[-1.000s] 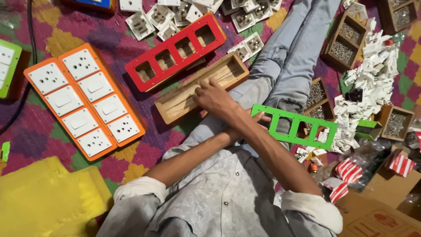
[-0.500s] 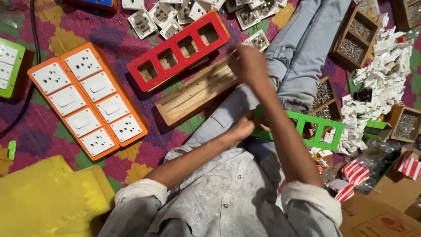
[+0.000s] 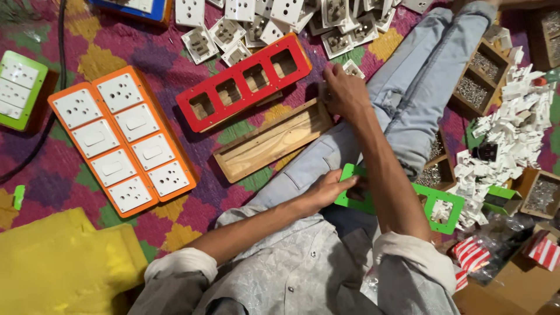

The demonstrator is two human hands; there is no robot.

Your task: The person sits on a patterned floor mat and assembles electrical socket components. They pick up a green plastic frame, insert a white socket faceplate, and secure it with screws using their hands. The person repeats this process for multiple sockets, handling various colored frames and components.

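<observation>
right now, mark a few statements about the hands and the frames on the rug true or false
1. The left hand rests on the green frame. True.
2. The right hand holds the red frame. False: it reaches to the white sockets past the end of the wooden box, apart from the red frame.
3. The orange board is filled with white switches and sockets. True.
4. The red frame is filled with switches. False: its four openings are empty.
5. The yellow cloth covers the orange board. False: it lies below it, apart.
</observation>
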